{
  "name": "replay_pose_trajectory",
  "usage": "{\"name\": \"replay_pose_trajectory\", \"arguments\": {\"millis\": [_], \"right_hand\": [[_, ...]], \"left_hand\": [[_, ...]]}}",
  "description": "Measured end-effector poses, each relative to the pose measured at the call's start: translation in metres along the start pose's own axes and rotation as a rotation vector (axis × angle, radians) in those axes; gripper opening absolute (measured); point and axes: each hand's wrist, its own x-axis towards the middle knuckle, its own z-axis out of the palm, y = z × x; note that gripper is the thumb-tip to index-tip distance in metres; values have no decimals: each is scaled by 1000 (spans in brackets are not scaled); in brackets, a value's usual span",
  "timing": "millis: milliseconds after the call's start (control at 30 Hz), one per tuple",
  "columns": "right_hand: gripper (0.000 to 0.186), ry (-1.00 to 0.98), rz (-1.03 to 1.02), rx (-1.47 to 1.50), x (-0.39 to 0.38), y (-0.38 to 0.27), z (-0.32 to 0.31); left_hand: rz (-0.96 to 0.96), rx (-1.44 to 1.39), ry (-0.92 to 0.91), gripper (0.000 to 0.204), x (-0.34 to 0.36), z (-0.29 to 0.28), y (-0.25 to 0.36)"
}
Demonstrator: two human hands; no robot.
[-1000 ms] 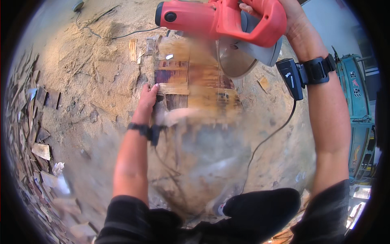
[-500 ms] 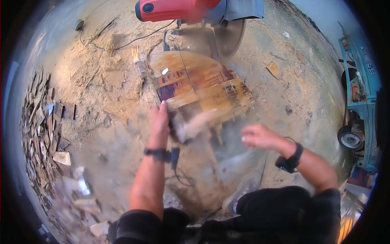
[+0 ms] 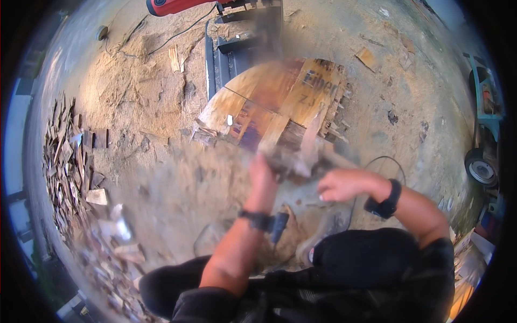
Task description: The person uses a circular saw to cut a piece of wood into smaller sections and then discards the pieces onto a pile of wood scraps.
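A round-edged wooden panel (image 3: 274, 116) made of joined boards lies tilted at the middle, its curved far edge against the miter saw's base (image 3: 214, 64). Dark stains and black print mark its top; a small white chip (image 3: 230, 119) rests on it. My left hand (image 3: 262, 175) grips the panel's near edge, though motion blurs the fingertips. Just right of it, my right hand (image 3: 344, 184) hovers by the near right edge, fingers curled together, with nothing visible in them. A blurred pale wood strip (image 3: 311, 142) crosses the panel's near right part.
The red saw handle (image 3: 177, 5) shows at the top. Sawdust (image 3: 134, 81) covers the ground, with a cord (image 3: 180, 33) running through it. Scrap wood (image 3: 70, 161) is heaped on the left. A blue wheeled frame (image 3: 487, 118) stands at the far right.
The panel has turned counterclockwise, its printed side swinging away from me. My left hand has moved right, closer to my right hand. The saw now sits higher and further left in view.
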Motion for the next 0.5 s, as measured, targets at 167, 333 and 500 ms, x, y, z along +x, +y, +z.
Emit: {"name": "replay_pose_trajectory", "arguments": {"millis": [167, 333, 500], "right_hand": [[35, 27, 44, 12, -8, 25, 35], [31, 223, 259, 541, 6, 66, 76], [27, 388, 278, 1187, 48, 93, 106]], "left_hand": [[-239, 311, -28, 44, -38, 29, -52], [-400, 744, -360, 33, -66, 49, -16], [228, 726, -434, 22, -44, 35, 66]]}}
